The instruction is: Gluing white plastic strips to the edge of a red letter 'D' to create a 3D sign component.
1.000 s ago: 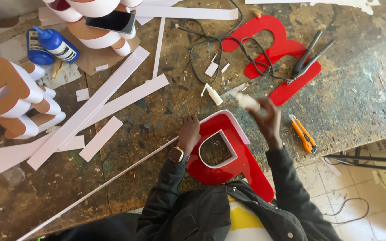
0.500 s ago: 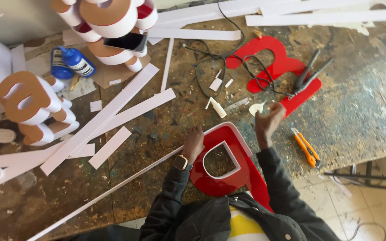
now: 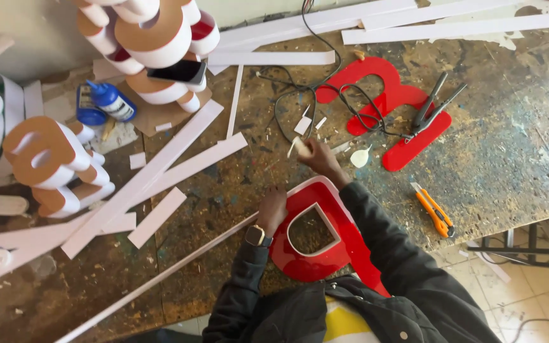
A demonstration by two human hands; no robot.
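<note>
**Overhead: two hands at a red acrylic letter on a workbench**

Centrally, the left hand (image 3: 273, 208) rests with fingers curled on the upper left edge of the red acrylic letter (image 3: 325, 244), a glossy shape with a white side rim and one cut-out window, lying flat at the near edge of the workbench (image 3: 516, 152). A watch (image 3: 257, 236) sits on that wrist. The right hand (image 3: 319, 159) lies beyond the letter's top edge, closed around a small pale piece (image 3: 298, 147) that sticks out from the fingers; what the piece is cannot be told. Just right of this hand lies a small white scrap (image 3: 359, 157).

Farther beyond the letter, a second flat red shape (image 3: 392, 105) lies on the bench, with a black cable (image 3: 312, 95) looped over it and a dark hand tool (image 3: 436, 108) at its right end. Right of the letter lies an orange utility knife (image 3: 433, 209). Left of the letter, long white plastic strips (image 3: 154, 171) cross the bench. Far left and beyond stand stacked finished letters (image 3: 49, 159) with brown faces and white sides. Near them lies a blue glue bottle (image 3: 110, 101), and a dark phone (image 3: 176, 71) rests on the upper stack.
</note>
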